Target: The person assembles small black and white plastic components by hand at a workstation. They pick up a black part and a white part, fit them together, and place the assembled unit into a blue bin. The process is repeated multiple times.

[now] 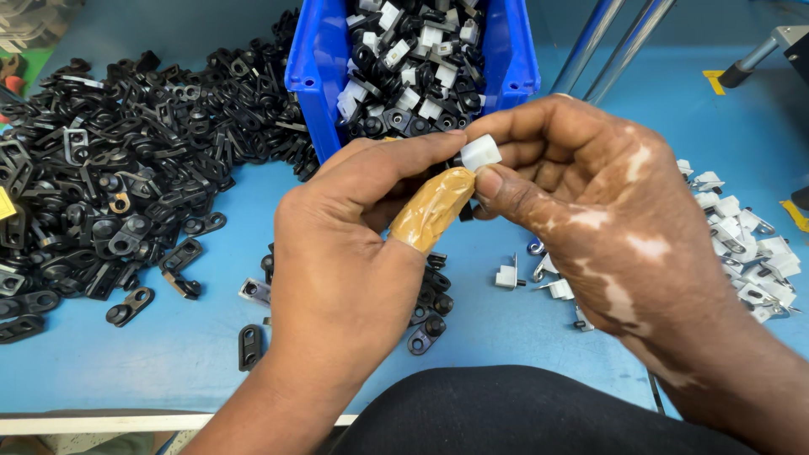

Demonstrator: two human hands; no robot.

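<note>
My left hand (345, 261) and my right hand (590, 211) meet above the blue table (168, 371). Between their fingertips they pinch a small part with a white plastic block (481, 153) showing; the rest of the part is hidden by the fingers. My left thumb wears a tan tape wrap (432, 209). Right behind the hands stands a blue bin (308, 59) filled with assembled black and white pieces.
A large heap of black plastic clips (109, 168) covers the table's left side. Several loose black clips (430, 312) lie under my hands. White and metal pieces (750, 244) are piled at the right. Two metal rods (607, 42) rise at the back right.
</note>
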